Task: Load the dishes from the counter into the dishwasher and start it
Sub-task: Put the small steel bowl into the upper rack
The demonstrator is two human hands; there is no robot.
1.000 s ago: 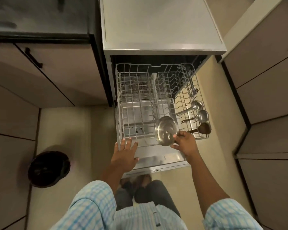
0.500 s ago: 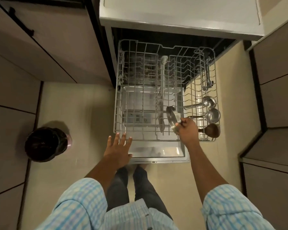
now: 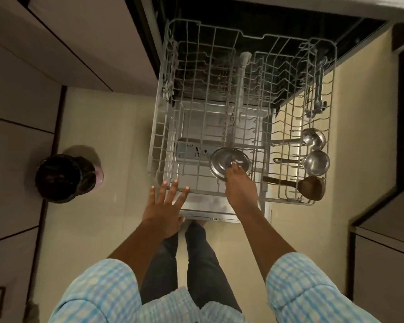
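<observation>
While the right hand [image 3: 240, 187] pinches the near rim of the steel plate [image 3: 226, 159] at the front middle of the rack [image 3: 160, 136] and the left hand [image 3: 165, 206], fingers spread, sits at the rack's front edge, the plate is best stood between tines before release.

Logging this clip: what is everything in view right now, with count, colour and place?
dishwasher rack: one, grey wire, pulled out above the open door
steel plate: one, silver, in the rack, front middle
steel ladles: two, silver, lying at the rack's right side
brown ladle: one, brown, rack's front right corner
bin: one, black, on the floor left of the dishwasher
cabinets: beige, on both sides
left hand: fingers spread, at the rack's front rim
right hand: holds the steel plate
</observation>
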